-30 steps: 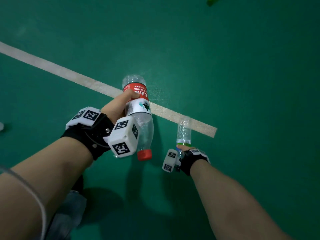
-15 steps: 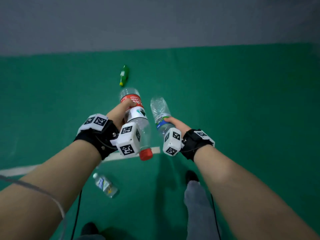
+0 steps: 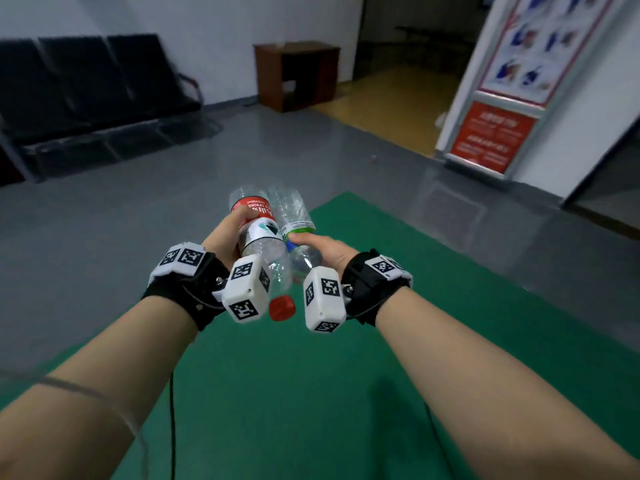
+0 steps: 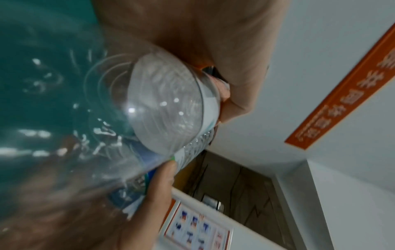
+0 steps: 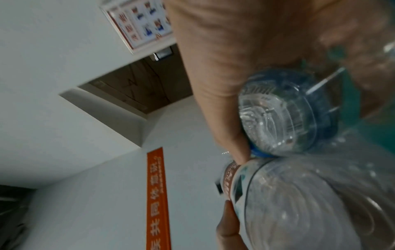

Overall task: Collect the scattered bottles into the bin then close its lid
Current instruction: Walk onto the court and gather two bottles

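My left hand (image 3: 231, 237) grips a clear bottle with a red-and-white label (image 3: 258, 233), its red cap (image 3: 281, 308) pointing back at me. My right hand (image 3: 322, 249) grips a smaller clear bottle with a green-and-blue label (image 3: 294, 216). Both bottles are held side by side at chest height and touch each other. In the left wrist view the red-label bottle (image 4: 166, 108) fills the frame under my palm. In the right wrist view the smaller bottle (image 5: 284, 111) sits in my fingers above the red-label bottle (image 5: 299, 203). No bin is in view.
A green mat (image 3: 311, 393) lies under my arms on a grey floor (image 3: 104, 230). Black waiting chairs (image 3: 86, 88) line the far left wall, a brown cabinet (image 3: 294, 74) stands at the back, and a poster stand (image 3: 502, 98) flanks a doorway on the right.
My right hand lifted the small bottle off the floor and brought it against the left hand's bottle. My view rose from the green floor to the room ahead.
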The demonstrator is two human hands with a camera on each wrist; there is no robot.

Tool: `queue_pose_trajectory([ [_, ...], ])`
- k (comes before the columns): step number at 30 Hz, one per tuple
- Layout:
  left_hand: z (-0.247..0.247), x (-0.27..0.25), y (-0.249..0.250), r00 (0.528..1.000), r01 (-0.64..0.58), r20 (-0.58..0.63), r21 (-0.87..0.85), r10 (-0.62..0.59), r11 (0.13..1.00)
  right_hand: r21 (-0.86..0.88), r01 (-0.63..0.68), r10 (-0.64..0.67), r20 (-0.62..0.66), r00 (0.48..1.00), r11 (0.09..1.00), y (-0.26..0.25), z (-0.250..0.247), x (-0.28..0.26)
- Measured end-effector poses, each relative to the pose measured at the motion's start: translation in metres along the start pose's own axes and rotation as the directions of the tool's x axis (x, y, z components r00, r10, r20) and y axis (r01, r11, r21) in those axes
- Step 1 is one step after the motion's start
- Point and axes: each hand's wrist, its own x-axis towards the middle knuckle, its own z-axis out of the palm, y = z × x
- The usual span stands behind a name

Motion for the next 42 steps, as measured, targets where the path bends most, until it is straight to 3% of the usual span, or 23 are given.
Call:
queue_pose_trajectory([
  [5, 0.184, 0.077, 0.015, 0.975, 0.006, 0.219, 0.162, -0.042, 0.987, 0.145, 0.202, -0.157, -0.273, 0.949, 0.969, -0.061, -0.162, -0.039],
  [9, 0.334, 0.138, -0.012, 0.913, 0.023, 0.383, 0.29, -0.138, 0.957, 0.258, 0.297, -0.146, -0.476, 0.867, 0.92, -0.069, -0.302, -0.066],
  [15, 0.55, 0.224, -0.067, 0.73, 0.078, 0.589, 0.431, -0.346, 0.899, 0.237, 0.304, -0.057, -0.697, 0.715, 0.923, -0.085, -0.509, -0.109],
  [20, 0.726, 0.283, -0.083, 0.583, 0.096, 0.669, 0.507, -0.461, 0.857, 0.189, 0.37, -0.047, -0.838, 0.543, 0.91, -0.123, -0.657, -0.149],
  [24, 0.854, 0.315, -0.107, 0.437, 0.14, 0.706, 0.559, -0.558, 0.817, 0.247, 0.457, 0.0, -0.88, 0.476, 0.854, -0.141, -0.755, -0.185],
  [26, 0.914, 0.335, -0.124, 0.405, 0.148, 0.706, 0.576, -0.581, 0.804, 0.254, 0.474, 0.021, -0.897, 0.443, 0.843, -0.146, -0.811, -0.195],
  [30, 1.026, 0.389, -0.152, 0.412, 0.111, 0.707, 0.588, -0.576, 0.801, 0.205, 0.443, 0.02, -0.922, 0.387, 0.873, -0.162, -0.937, -0.192],
  [35, 1.161, 0.46, -0.169, 0.472, 0.054, 0.671, 0.626, -0.572, 0.778, 0.244, 0.429, 0.038, -0.899, 0.435, 0.87, -0.19, -1.095, -0.181],
  [37, 1.216, 0.487, -0.169, 0.52, -0.009, 0.662, 0.636, -0.54, 0.772, 0.236, 0.443, 0.035, -0.909, 0.415, 0.865, -0.207, -1.153, -0.177],
  [39, 1.273, 0.518, -0.174, 0.538, -0.059, 0.671, 0.634, -0.51, 0.771, 0.239, 0.443, 0.05, -0.916, 0.397, 0.864, -0.227, -1.212, -0.174],
  [42, 1.344, 0.565, -0.183, 0.581, -0.078, 0.647, 0.648, -0.494, 0.758, 0.261, 0.435, 0.054, -0.9, 0.433, 0.862, -0.251, -1.295, -0.161],
])
